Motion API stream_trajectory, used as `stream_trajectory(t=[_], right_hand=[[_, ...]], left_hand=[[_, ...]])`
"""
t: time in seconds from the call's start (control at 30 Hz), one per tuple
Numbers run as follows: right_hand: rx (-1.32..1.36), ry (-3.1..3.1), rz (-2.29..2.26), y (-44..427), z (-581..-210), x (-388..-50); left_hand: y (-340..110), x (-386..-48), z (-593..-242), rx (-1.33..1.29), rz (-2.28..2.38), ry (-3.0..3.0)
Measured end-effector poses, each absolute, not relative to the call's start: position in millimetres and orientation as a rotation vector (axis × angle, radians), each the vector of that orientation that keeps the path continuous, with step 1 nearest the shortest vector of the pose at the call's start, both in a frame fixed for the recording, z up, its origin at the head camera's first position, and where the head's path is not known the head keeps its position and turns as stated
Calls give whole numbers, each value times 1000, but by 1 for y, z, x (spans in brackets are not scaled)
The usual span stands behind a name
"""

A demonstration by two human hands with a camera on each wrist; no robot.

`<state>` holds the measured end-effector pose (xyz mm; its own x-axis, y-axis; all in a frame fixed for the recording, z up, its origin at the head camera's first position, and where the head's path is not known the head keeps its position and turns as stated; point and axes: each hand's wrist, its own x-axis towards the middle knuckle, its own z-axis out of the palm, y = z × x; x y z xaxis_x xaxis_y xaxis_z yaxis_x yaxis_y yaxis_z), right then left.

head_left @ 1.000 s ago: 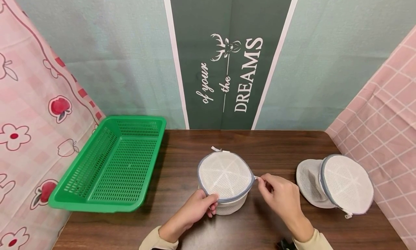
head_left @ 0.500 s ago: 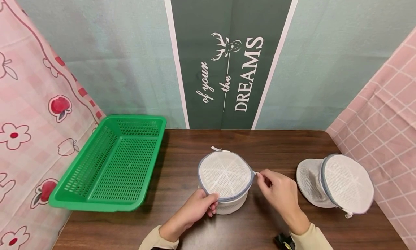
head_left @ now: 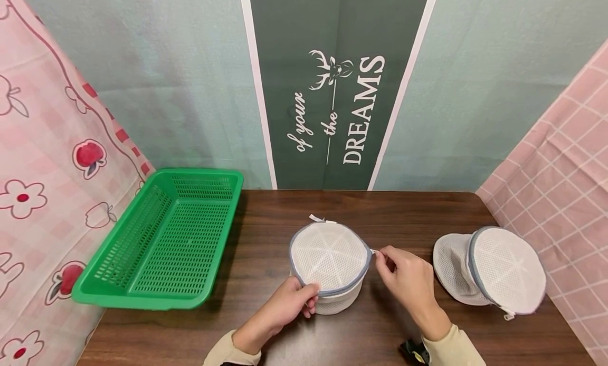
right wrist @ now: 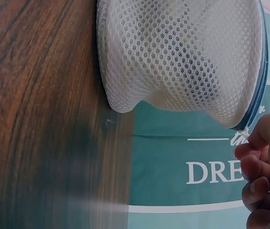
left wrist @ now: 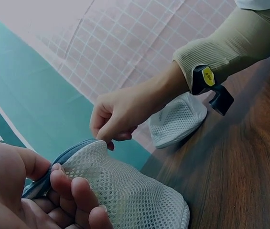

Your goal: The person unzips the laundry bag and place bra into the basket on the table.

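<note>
A round white mesh laundry bag with a grey-blue zipper rim stands upright on the wooden table. My left hand pinches its near-left rim, thumb on top and fingers curled beneath. At the bag's right edge, my right hand pinches the small white zipper pull. In the right wrist view, the mesh side of the bag looks slightly creased, and the pull sits between thumb and fingertip. The left wrist view has the left fingers wrapped over the rim. What the bag holds, if anything, cannot be made out.
A green plastic basket sits at the table's left, with nothing seen inside. To the right, a second mesh bag leans over, its zipper pull hanging at the front. Curtains border the table's back and sides.
My right hand has shifted slightly up and to the left, still pinching the zipper pull. The left hand and the bag look almost unchanged.
</note>
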<state>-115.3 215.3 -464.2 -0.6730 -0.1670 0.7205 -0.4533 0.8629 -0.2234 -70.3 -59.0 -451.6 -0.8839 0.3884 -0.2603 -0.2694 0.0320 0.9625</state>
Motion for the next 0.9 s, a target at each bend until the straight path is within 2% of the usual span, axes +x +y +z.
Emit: stream_trajectory(t=[0.9], right_hand=[[458,-2294,487,216,-459,-105]], left_hand=[[-63,-74,-454,-10,1975,1855]])
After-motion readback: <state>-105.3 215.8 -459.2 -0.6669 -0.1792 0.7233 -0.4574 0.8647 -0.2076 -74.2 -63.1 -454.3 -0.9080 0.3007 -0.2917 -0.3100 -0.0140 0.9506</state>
